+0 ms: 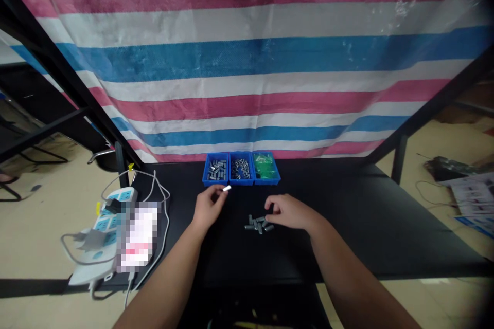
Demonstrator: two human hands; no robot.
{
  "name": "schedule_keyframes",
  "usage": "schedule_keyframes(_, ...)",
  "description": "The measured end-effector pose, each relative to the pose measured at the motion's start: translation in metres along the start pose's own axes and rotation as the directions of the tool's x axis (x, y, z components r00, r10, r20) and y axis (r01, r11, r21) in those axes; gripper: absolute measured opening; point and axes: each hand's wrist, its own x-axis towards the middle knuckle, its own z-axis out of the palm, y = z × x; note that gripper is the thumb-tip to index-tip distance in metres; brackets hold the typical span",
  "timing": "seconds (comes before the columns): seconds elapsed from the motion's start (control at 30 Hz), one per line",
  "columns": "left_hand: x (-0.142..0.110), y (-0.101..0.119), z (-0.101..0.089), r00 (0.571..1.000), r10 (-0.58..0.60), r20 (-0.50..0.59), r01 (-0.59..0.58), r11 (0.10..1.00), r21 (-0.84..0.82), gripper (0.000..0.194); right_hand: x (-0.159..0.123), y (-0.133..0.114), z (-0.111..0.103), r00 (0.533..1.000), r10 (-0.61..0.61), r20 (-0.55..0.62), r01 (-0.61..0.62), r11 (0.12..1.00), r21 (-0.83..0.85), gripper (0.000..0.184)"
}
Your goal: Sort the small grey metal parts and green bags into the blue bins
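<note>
Between thumb and fingertips, my left hand (208, 208) grips a small shiny metal cylinder (227, 188), just in front of the blue bins. My right hand (289, 212) hovers by a small pile of metal cylinders (259, 224) on the black table. Its fingers are curled, with a gap between thumb and index finger, and nothing shows in it. Behind the hands stand three blue bins in a row. The left bin (215, 182) contains more metal cylinders, the middle bin (242, 182) small metal parts, and the right bin (267, 182) green pieces in clear plastic.
A white power strip (102, 226) with plugs and white cables lies along the left of the black table (358, 216), beside a pixelated object (139, 236). A striped tarp (250, 82) hangs behind, between dark frame posts.
</note>
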Motion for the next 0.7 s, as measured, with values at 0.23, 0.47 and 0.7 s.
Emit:
schedule_keyframes(0.23,0.015,0.001,0.003,0.971,-0.233,0.048,0.176,0.567,-0.805,0.054,-0.029,0.01,0.044,0.986,0.085,-0.142,-0.072,0.993,0.097,0.016)
schedule_keyframes(0.47,0.0,-0.007,-0.011,0.973,-0.222,0.068,0.203,0.667,-0.717,0.034,-0.025,0.01,0.044,0.964,-0.054,-0.26,0.113,0.97,0.216,0.015)
schedule_keyframes(0.7,-0.003,-0.011,-0.007,0.996,-0.051,0.076,0.072,0.949,-0.306,0.022,0.033,-0.019,0.046,0.981,-0.08,-0.175,0.166,0.813,0.559,0.027)
